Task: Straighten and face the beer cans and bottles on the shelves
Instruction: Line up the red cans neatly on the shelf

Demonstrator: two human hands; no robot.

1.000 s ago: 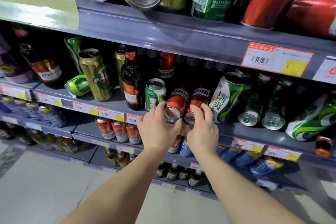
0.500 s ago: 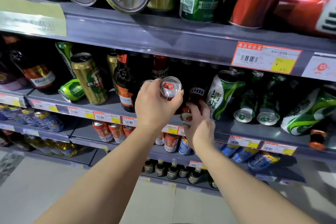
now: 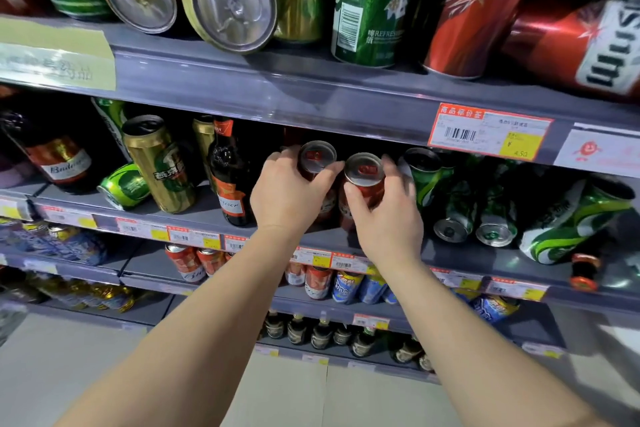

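Both red cans now stand upright on the middle shelf point(image 3: 346, 236); half a second ago only the left one was raised, while the right one still lay on its side with my right hand reaching down to it.

Procedure for the step in hand: set each can flat on its base, align the pair side by side at the shelf front, then rotate each until its label faces out. Keep the lift low; the shelf above leaves little headroom.

My left hand point(image 3: 287, 198) is curled round the left red can point(image 3: 317, 158), thumb on the right side of its body, fingers wrapped behind. The can stands just to the right of the dark bottle point(image 3: 228, 177), which is near the back of this hand.

My right hand point(image 3: 388, 215) grips the right red can point(image 3: 363, 173), thumb across its front, fingers round its far side. The two cans are touching or nearly so; I cannot tell which.

Beyond my right hand, the green cans point(image 3: 453, 215) lie tipped over and, in my judgement, come next.
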